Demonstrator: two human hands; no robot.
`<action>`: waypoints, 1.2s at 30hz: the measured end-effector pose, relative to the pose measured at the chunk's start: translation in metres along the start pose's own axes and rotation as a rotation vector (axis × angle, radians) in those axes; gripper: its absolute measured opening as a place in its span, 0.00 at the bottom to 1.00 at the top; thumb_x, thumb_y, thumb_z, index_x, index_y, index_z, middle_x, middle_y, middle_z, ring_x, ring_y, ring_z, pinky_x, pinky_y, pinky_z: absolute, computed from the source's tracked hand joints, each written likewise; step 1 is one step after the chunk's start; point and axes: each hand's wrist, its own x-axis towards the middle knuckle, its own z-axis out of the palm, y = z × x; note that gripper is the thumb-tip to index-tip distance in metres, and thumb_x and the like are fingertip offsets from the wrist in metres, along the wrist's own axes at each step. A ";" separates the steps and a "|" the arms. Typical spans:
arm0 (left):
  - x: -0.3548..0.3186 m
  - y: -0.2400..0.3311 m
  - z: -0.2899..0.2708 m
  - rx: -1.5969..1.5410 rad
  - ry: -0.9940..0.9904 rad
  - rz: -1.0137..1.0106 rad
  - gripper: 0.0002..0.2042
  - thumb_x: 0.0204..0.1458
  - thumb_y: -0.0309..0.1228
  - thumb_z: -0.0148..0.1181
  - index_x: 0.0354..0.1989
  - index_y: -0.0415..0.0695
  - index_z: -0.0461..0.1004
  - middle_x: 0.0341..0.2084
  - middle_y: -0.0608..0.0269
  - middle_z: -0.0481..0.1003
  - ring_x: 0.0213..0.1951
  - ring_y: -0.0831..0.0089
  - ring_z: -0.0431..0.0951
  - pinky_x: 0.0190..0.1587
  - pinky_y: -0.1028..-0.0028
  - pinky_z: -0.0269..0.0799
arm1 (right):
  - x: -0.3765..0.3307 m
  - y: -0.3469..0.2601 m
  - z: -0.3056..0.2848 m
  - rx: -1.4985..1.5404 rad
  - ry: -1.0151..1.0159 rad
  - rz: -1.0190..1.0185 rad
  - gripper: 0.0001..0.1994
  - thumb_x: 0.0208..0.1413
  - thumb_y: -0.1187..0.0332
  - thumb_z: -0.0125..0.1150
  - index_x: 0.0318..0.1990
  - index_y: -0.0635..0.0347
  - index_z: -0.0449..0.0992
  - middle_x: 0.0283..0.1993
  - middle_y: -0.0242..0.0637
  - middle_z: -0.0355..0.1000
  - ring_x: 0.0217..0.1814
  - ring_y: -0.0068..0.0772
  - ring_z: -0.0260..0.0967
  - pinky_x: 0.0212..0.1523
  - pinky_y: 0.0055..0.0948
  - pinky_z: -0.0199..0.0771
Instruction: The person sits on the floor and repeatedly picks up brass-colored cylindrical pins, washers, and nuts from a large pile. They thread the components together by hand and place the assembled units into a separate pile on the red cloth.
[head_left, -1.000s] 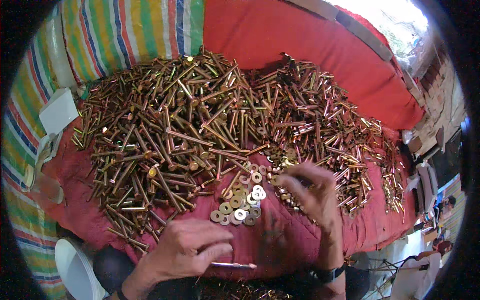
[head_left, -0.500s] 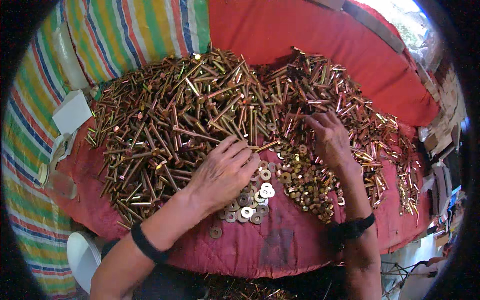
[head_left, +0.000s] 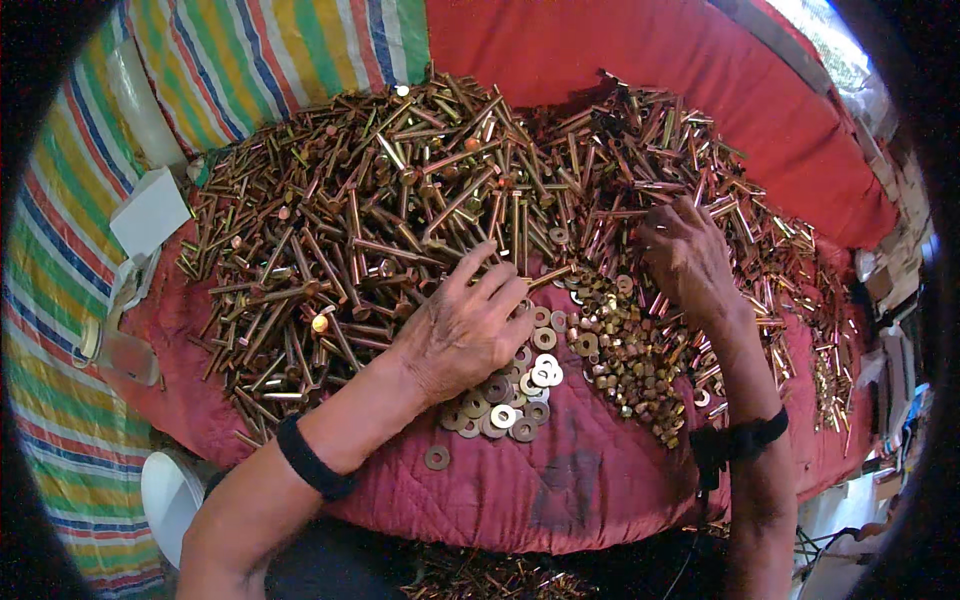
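Observation:
My left hand [head_left: 465, 325] hovers at the near edge of a heap of long coppery bolts [head_left: 340, 220], fingers reaching forward and apart, nothing visible in them. Beside and partly under it lie flat round washers [head_left: 503, 416], some dull, some shiny. My right hand [head_left: 692, 258] is over the right-hand heap of bolts [head_left: 740, 190], its fingers bent together among them. What they pinch, if anything, is hidden. Between the hands spreads a pile of small brassy nuts [head_left: 630, 365]. One bolt [head_left: 552, 276] lies just past my left fingertips.
A red quilted cloth [head_left: 600, 500] lies under everything, rising to a red back [head_left: 580, 50]. Striped plastic sheeting [head_left: 80, 250] covers the left side. A white box [head_left: 150, 212] and a clear container [head_left: 128, 358] sit at left. More bolts [head_left: 490, 580] are below the near edge.
My right hand's fingers have curled in from a more stretched pose. My left hand's index finger now reaches farther forward. The whole view has shifted slightly.

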 end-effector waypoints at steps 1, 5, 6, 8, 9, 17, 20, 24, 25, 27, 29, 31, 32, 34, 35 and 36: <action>0.000 0.000 0.000 0.009 -0.027 0.000 0.07 0.50 0.30 0.60 0.36 0.42 0.79 0.42 0.55 0.76 0.55 0.56 0.77 0.69 0.47 0.67 | 0.000 0.001 -0.001 0.003 -0.020 0.000 0.16 0.48 0.70 0.67 0.47 0.56 0.84 0.50 0.37 0.76 0.55 0.44 0.70 0.55 0.43 0.74; 0.000 0.001 0.000 0.074 -0.068 0.030 0.08 0.50 0.30 0.60 0.35 0.40 0.79 0.41 0.56 0.77 0.55 0.57 0.77 0.69 0.48 0.67 | 0.001 -0.004 -0.006 -0.005 -0.064 -0.013 0.14 0.49 0.68 0.65 0.44 0.56 0.84 0.49 0.36 0.75 0.57 0.42 0.69 0.57 0.41 0.73; 0.000 0.001 -0.001 0.062 -0.051 0.041 0.08 0.50 0.30 0.60 0.35 0.40 0.79 0.41 0.56 0.77 0.55 0.57 0.77 0.69 0.48 0.67 | 0.001 -0.006 -0.007 -0.025 -0.080 -0.003 0.14 0.49 0.67 0.65 0.44 0.56 0.84 0.49 0.36 0.74 0.57 0.42 0.69 0.57 0.41 0.72; -0.002 0.002 -0.006 0.058 -0.047 0.039 0.08 0.49 0.29 0.61 0.35 0.40 0.80 0.42 0.57 0.77 0.53 0.57 0.78 0.65 0.50 0.70 | 0.001 -0.011 -0.009 -0.023 -0.015 -0.067 0.13 0.48 0.67 0.65 0.43 0.56 0.84 0.49 0.36 0.74 0.57 0.42 0.69 0.58 0.41 0.72; -0.005 0.003 -0.009 0.019 -0.001 -0.003 0.07 0.48 0.29 0.61 0.34 0.40 0.80 0.40 0.58 0.77 0.51 0.58 0.78 0.63 0.52 0.71 | 0.000 -0.014 -0.009 -0.022 0.010 -0.092 0.13 0.48 0.67 0.64 0.43 0.56 0.84 0.48 0.36 0.73 0.57 0.42 0.69 0.58 0.40 0.72; -0.016 0.015 -0.055 -0.459 0.275 -0.407 0.07 0.55 0.22 0.70 0.41 0.38 0.82 0.38 0.55 0.81 0.39 0.58 0.84 0.43 0.67 0.80 | 0.010 -0.021 -0.012 0.053 -0.184 -0.080 0.18 0.51 0.67 0.59 0.48 0.61 0.82 0.61 0.42 0.74 0.67 0.47 0.68 0.71 0.46 0.65; -0.021 0.024 -0.078 -0.597 0.244 -0.582 0.08 0.56 0.24 0.70 0.42 0.36 0.81 0.36 0.55 0.83 0.39 0.63 0.85 0.43 0.70 0.80 | 0.023 -0.033 -0.023 0.069 -0.071 -0.098 0.21 0.53 0.68 0.58 0.55 0.64 0.76 0.58 0.46 0.75 0.63 0.51 0.70 0.66 0.48 0.69; -0.029 0.040 -0.101 -1.237 0.310 -1.065 0.06 0.59 0.22 0.68 0.42 0.36 0.82 0.36 0.65 0.84 0.38 0.79 0.83 0.41 0.74 0.81 | 0.029 -0.075 -0.046 0.655 -0.017 0.311 0.14 0.56 0.70 0.59 0.49 0.67 0.76 0.52 0.60 0.75 0.52 0.64 0.75 0.53 0.53 0.76; -0.031 0.042 -0.104 -1.276 0.297 -1.120 0.06 0.58 0.22 0.69 0.42 0.36 0.82 0.36 0.63 0.85 0.39 0.78 0.83 0.44 0.74 0.80 | 0.033 -0.087 -0.047 0.743 -0.118 0.411 0.14 0.55 0.70 0.60 0.48 0.67 0.76 0.49 0.61 0.76 0.50 0.64 0.76 0.51 0.53 0.76; -0.037 0.048 -0.108 -1.402 0.299 -1.173 0.06 0.56 0.22 0.69 0.40 0.36 0.83 0.37 0.60 0.86 0.41 0.76 0.84 0.48 0.75 0.79 | 0.033 -0.108 -0.050 0.920 -0.252 0.505 0.14 0.54 0.70 0.62 0.47 0.68 0.78 0.43 0.63 0.78 0.46 0.65 0.78 0.49 0.55 0.77; -0.044 0.054 -0.106 -1.302 0.200 -1.202 0.06 0.55 0.21 0.70 0.41 0.35 0.84 0.37 0.60 0.86 0.40 0.76 0.84 0.49 0.74 0.79 | 0.026 -0.131 -0.049 0.976 -0.235 0.542 0.15 0.54 0.69 0.64 0.48 0.66 0.79 0.39 0.62 0.79 0.43 0.64 0.79 0.47 0.54 0.79; -0.052 0.063 -0.101 -1.307 0.118 -1.257 0.08 0.53 0.21 0.71 0.40 0.35 0.84 0.38 0.60 0.86 0.39 0.76 0.84 0.47 0.75 0.80 | 0.019 -0.146 -0.044 0.961 -0.217 0.502 0.16 0.54 0.68 0.66 0.51 0.63 0.81 0.38 0.59 0.80 0.42 0.64 0.80 0.46 0.53 0.80; -0.058 0.067 -0.099 -1.197 0.072 -1.214 0.08 0.52 0.22 0.72 0.41 0.36 0.85 0.38 0.60 0.87 0.39 0.76 0.85 0.45 0.74 0.80 | 0.015 -0.150 -0.042 0.911 -0.240 0.480 0.17 0.55 0.67 0.66 0.53 0.60 0.81 0.39 0.57 0.80 0.43 0.63 0.80 0.46 0.52 0.80; -0.070 0.075 -0.095 -0.980 -0.008 -1.123 0.08 0.52 0.24 0.72 0.40 0.38 0.84 0.36 0.59 0.86 0.38 0.75 0.85 0.42 0.72 0.80 | 0.008 -0.154 -0.038 0.823 -0.264 0.477 0.17 0.57 0.65 0.67 0.55 0.53 0.82 0.46 0.51 0.81 0.46 0.60 0.80 0.45 0.52 0.81; -0.076 0.079 -0.094 -0.877 -0.023 -1.057 0.08 0.52 0.24 0.73 0.39 0.39 0.84 0.35 0.58 0.86 0.37 0.73 0.85 0.41 0.71 0.80 | 0.006 -0.155 -0.037 0.799 -0.206 0.426 0.16 0.57 0.65 0.69 0.53 0.56 0.83 0.44 0.50 0.81 0.44 0.58 0.80 0.43 0.50 0.81; -0.080 0.082 -0.093 -0.765 -0.044 -0.994 0.07 0.51 0.25 0.73 0.39 0.40 0.84 0.33 0.57 0.85 0.37 0.72 0.86 0.39 0.70 0.79 | 0.004 -0.155 -0.037 0.748 -0.190 0.405 0.15 0.56 0.66 0.70 0.51 0.58 0.84 0.43 0.48 0.81 0.42 0.56 0.80 0.42 0.48 0.80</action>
